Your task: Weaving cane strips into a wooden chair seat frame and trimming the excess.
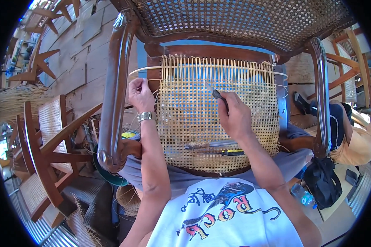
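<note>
A half-woven cane seat (185, 119) fills the wooden armchair frame between my forearms; its far rows are more open than the near ones. At the seat's left edge my left hand (142, 96), wearing a metal watch, is closed in a pinch on a thin cane strand (151, 79). My right hand (236, 115) is wrapped around the dark handle of an awl-like tool (217, 94), its narrow pale tip over the weave. A thicker pale rod (150, 68) runs through the far strands and bends out at both sides. Lying on the weave are a yellow-and-black-handled screwdriver (233, 152) and a long metal tool (210, 145).
Wooden chair arms (118, 90) rise on both sides, and a caned backrest (243, 18) stands beyond the seat. More chair frames (41, 152) crowd the left. At right are another person's leg (338, 123), a black bag (322, 181) and a plastic bottle (303, 195).
</note>
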